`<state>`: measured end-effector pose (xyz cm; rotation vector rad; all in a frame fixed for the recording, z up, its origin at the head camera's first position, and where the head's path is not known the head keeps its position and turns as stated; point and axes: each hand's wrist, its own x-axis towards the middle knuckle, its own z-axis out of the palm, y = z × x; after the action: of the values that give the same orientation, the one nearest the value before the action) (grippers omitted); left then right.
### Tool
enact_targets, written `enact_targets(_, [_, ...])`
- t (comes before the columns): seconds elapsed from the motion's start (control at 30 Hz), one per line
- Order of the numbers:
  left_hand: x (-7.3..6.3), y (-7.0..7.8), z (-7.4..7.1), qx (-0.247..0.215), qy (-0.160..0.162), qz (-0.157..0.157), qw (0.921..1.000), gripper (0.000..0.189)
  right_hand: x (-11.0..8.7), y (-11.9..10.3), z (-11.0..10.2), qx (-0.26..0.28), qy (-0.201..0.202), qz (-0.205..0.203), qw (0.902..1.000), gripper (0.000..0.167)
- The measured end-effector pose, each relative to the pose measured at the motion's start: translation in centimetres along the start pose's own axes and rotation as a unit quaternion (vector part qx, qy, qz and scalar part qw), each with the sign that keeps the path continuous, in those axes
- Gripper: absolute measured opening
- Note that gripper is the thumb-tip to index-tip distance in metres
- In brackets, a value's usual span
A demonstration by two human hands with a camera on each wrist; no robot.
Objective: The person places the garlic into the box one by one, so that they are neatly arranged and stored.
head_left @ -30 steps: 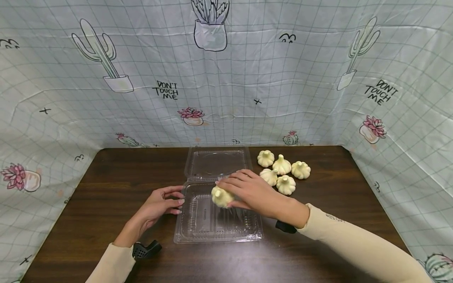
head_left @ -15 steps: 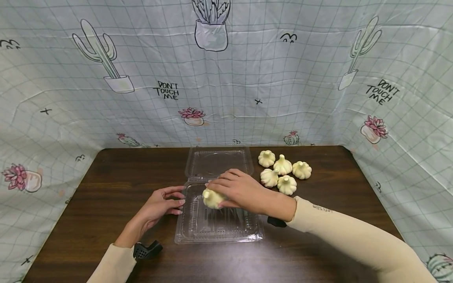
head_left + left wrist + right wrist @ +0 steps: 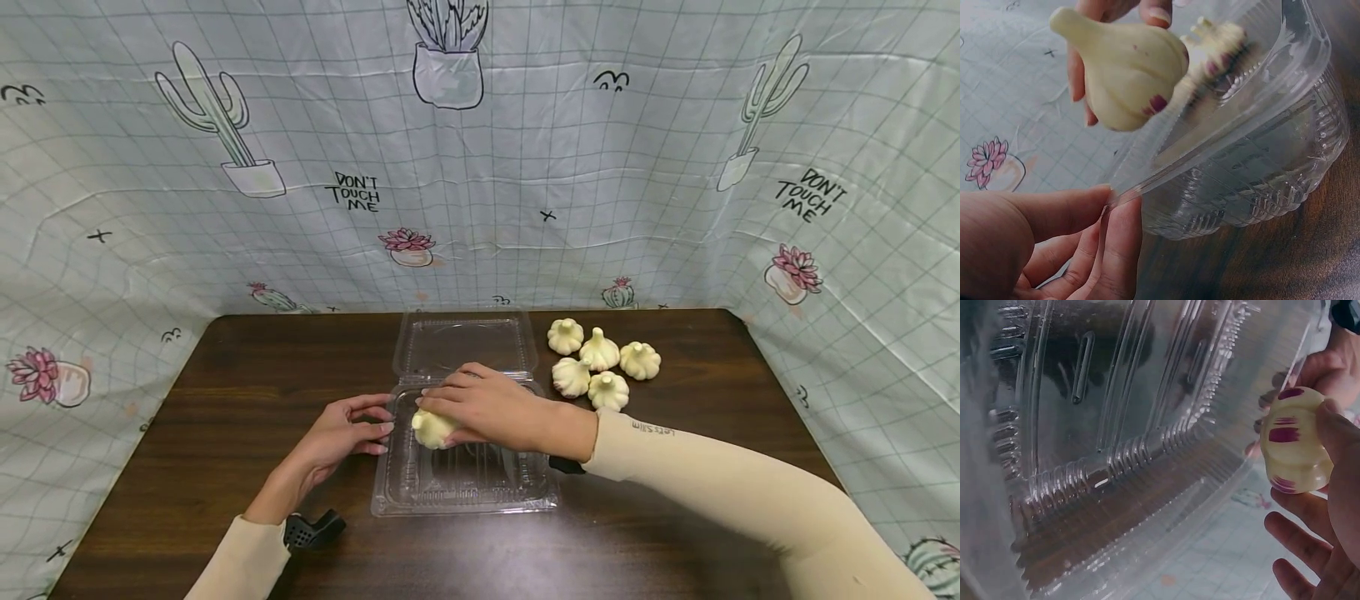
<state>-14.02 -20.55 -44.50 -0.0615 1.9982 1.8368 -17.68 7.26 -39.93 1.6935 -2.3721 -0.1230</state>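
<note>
Grab it by the fat part

Garlic bulb (image 3: 430, 428) is just below centre of the head view, over the clear container (image 3: 465, 507), held round its body by the right hand (image 3: 487, 408). Probably light, firm, kinda slick. Left hand (image 3: 341, 433) pinches the rim, likely thin and bendy.

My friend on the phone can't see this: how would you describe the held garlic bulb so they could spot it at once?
On the dark wooden table, look for the open clear plastic container. Above its left side, the right hand grips a pale garlic bulb. It is the only bulb in a hand; the five other bulbs lie on the table, right of the container.
</note>
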Motion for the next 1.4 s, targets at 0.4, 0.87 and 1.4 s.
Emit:
enact_targets(0.4, [0.2,0.2,0.1,-0.008,-0.002,0.002,1.0,0.057,1.5,-0.2,0.9,-0.003,-0.037,-0.011,0.9993,0.062])
enact_targets(0.87, [0.0,0.0,0.3,-0.006,-0.003,0.0,1.0,0.058,2.4,-0.4,2.9,-0.035,-0.033,-0.027,0.9985,0.06])
enact_targets(1.4, [0.2,-0.3,0.1,0.001,0.003,-0.001,1.0,0.054,2.9,-0.6,3.7,-0.036,-0.034,-0.015,0.9987,0.059])
